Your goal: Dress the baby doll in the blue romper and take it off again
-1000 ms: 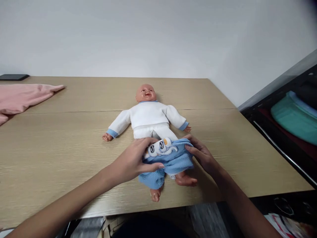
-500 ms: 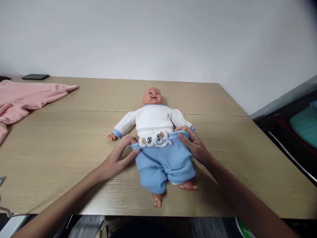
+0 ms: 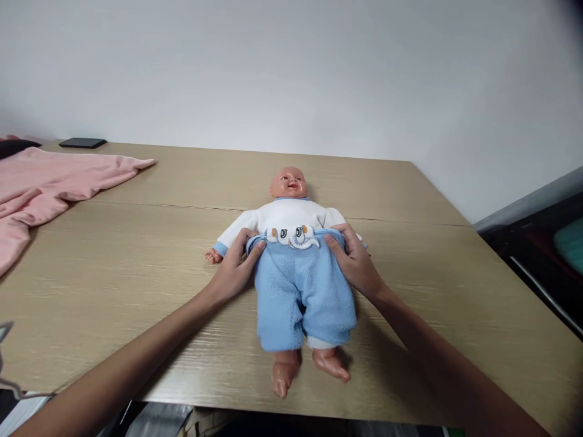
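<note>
A baby doll (image 3: 290, 182) lies on its back on the table, head toward the wall and bare feet toward me. It wears a white top (image 3: 291, 212) with blue cuffs and collar, and blue fleece trousers (image 3: 300, 285) with an embroidered elephant face at the waist. My left hand (image 3: 239, 258) pinches the waistband on the left side, thumb outside and fingers partly hidden. On the right side, my right hand (image 3: 355, 258) grips the same waistband between thumb and fingers. The waistband lies over the lower part of the top.
The wooden table (image 3: 136, 291) ends at a pale wall. Pink cloth (image 3: 59, 182) lies at the left, with a dark flat phone-like object (image 3: 82, 143) behind it. A dark piece of furniture holding teal cloth (image 3: 569, 246) stands beyond the right edge.
Both hands have pulled the trousers' waistband up over the doll's belly, toward its chest. The trouser legs have straightened and more of the doll's feet shows. The camera view has shifted slightly.
</note>
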A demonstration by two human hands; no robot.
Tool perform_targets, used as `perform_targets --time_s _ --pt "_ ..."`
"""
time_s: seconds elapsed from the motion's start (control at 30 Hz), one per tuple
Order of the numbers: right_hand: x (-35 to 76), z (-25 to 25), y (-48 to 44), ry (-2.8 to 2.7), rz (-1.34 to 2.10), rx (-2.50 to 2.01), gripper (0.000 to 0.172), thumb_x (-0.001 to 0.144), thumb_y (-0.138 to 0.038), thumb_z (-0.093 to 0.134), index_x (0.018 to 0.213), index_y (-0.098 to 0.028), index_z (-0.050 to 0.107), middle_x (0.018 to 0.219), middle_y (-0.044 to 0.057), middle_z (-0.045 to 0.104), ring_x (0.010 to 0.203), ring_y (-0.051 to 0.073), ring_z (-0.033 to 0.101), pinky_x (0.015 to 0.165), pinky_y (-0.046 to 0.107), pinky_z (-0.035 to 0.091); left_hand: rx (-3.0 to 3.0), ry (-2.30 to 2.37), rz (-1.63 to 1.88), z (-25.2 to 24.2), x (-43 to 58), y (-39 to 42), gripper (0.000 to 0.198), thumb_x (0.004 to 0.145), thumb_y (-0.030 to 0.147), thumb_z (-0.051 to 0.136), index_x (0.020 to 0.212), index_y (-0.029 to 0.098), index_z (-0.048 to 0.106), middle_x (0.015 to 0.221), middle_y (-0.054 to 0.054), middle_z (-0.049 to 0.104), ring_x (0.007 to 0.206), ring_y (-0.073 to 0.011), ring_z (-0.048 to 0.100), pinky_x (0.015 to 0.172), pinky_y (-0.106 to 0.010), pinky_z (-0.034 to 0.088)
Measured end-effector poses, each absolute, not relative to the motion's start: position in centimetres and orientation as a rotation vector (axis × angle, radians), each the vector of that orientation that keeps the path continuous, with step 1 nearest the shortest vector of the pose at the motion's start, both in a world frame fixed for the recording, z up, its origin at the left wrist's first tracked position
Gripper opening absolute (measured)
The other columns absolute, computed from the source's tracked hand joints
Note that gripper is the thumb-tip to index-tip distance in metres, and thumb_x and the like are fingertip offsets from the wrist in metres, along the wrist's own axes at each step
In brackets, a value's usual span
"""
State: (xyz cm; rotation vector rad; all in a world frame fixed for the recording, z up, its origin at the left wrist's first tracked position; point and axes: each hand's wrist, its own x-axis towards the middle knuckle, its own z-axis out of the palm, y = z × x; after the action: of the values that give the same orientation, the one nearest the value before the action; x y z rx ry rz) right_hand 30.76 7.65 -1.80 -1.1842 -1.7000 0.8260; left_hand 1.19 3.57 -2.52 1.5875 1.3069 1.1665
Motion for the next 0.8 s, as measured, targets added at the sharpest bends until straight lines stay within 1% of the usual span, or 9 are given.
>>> perform_targets --time_s 0.07,0.13,0.23,0.3,0.33,0.43,0.53,0.7,0.8 --pt "30.2 -1.9 8.4 -1.626 0.801 -1.232 0.030 0.107 -0.055 0.059 0.112 -0.026 0.059 0.090 -0.002 0.058 0.083 0.021 0.058 0.083 0.034 0.048 1.526 1.253 1.152 -2.5 1.3 4.5 0.029 0.110 0.051 0.062 0.104 0.023 0.057 0.091 0.003 0.049 0.085 -0.0185 0.047 0.081 -0.030 0.041" --pt "29.8 -1.8 9.0 -1.615 0.759 -1.295 0.031 0.106 -0.057 0.060 0.110 -0.026 0.059 0.087 -0.002 0.059 0.080 0.021 0.058 0.080 0.035 0.048 1.491 1.186 1.147 -2.6 1.4 5.4 0.032 0.108 0.052 0.067 0.100 0.023 0.057 0.092 0.003 0.050 0.086 -0.0185 0.049 0.081 -0.030 0.040" --pt "29.6 -1.4 9.3 -1.764 0.647 -1.314 0.031 0.102 -0.057 0.066 0.100 -0.026 0.064 0.093 0.002 0.068 0.091 0.025 0.064 0.087 0.037 0.048 1.600 1.190 1.226 -2.4 1.3 6.2 0.029 0.104 0.046 0.075 0.099 0.022 0.061 0.106 -0.001 0.058 0.105 -0.0217 0.055 0.095 -0.031 0.041" --pt "29.8 -1.4 9.4 -1.824 0.587 -1.280 0.031 0.102 -0.056 0.066 0.097 -0.025 0.065 0.098 0.004 0.070 0.097 0.027 0.066 0.091 0.038 0.048 1.669 1.189 1.237 -2.3 1.2 6.5 0.024 0.106 0.044 0.072 0.104 0.022 0.063 0.115 -0.003 0.060 0.114 -0.0233 0.056 0.102 -0.032 0.040" --pt "29.9 -1.5 9.5 -1.808 0.580 -1.270 0.030 0.103 -0.055 0.065 0.098 -0.026 0.063 0.097 0.004 0.070 0.095 0.026 0.065 0.091 0.038 0.048 1.671 1.189 1.220 -2.2 1.2 6.6 0.023 0.108 0.044 0.069 0.105 0.023 0.062 0.113 -0.003 0.060 0.111 -0.0227 0.056 0.101 -0.032 0.041" --pt "29.7 -2.1 10.3 -1.647 0.608 -1.340 0.032 0.105 -0.059 0.059 0.106 -0.027 0.058 0.086 0.000 0.063 0.078 0.023 0.059 0.080 0.036 0.047 1.546 1.240 1.190 -2.4 1.5 7.6 0.026 0.111 0.049 0.063 0.104 0.025 0.056 0.094 0.002 0.052 0.088 -0.0191 0.050 0.085 -0.031 0.040" --pt "29.3 -2.7 11.5 -1.557 0.739 -1.386 0.038 0.099 -0.065 0.062 0.107 -0.027 0.058 0.080 -0.002 0.059 0.071 0.021 0.054 0.073 0.035 0.046 1.402 1.227 1.234 -2.9 1.9 9.0 0.030 0.107 0.052 0.067 0.104 0.025 0.055 0.090 0.004 0.049 0.082 -0.0179 0.045 0.079 -0.030 0.038" --pt "29.8 -2.9 11.5 -1.600 0.928 -1.323 0.042 0.093 -0.066 0.068 0.098 -0.024 0.067 0.096 0.005 0.072 0.093 0.026 0.067 0.087 0.037 0.053 1.438 1.138 1.134 -3.4 0.8 9.3 0.039 0.103 0.058 0.071 0.095 0.022 0.060 0.094 0.001 0.054 0.090 -0.0200 0.051 0.085 -0.032 0.040" --pt "31.7 -3.3 10.1 -1.643 1.065 -1.325 0.035 0.094 -0.060 0.067 0.095 -0.024 0.068 0.094 0.005 0.072 0.095 0.028 0.066 0.088 0.039 0.053 1.540 1.097 1.006 -3.5 -1.1 7.8 0.034 0.107 0.054 0.064 0.097 0.022 0.062 0.094 0.000 0.056 0.092 -0.0219 0.053 0.087 -0.034 0.042"
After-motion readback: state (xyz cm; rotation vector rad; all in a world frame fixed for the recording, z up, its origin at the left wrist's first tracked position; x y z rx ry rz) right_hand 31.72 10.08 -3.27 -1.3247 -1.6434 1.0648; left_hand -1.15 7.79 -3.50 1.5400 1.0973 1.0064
